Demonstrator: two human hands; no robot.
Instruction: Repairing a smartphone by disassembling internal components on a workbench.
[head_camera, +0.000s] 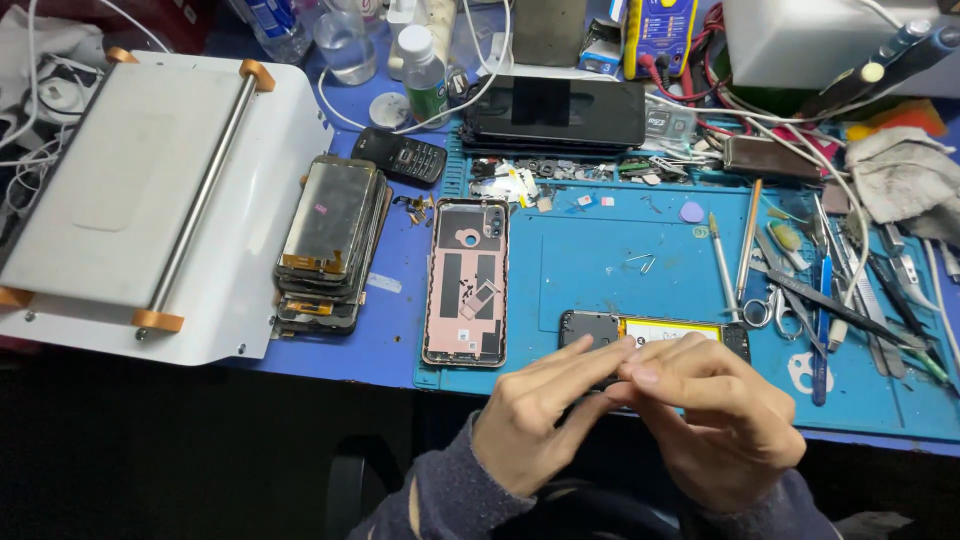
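Observation:
My left hand (535, 410) and my right hand (715, 415) meet at their fingertips over the near edge of a blue work mat (600, 260). The fingers pinch together on something too small to make out. Just behind them lies an opened phone body (655, 332) with its yellow-labelled battery showing; my hands cover its near side. A pink phone back cover (467, 282) lies face down to the left of my hands.
A stack of phone screens (330, 240) and a white screen-separator machine (150, 190) stand at the left. Tweezers, scissors and screwdrivers (800, 290) lie at the right. A dark phone (555, 112), a keypad phone (403, 156), bottles and cables fill the back.

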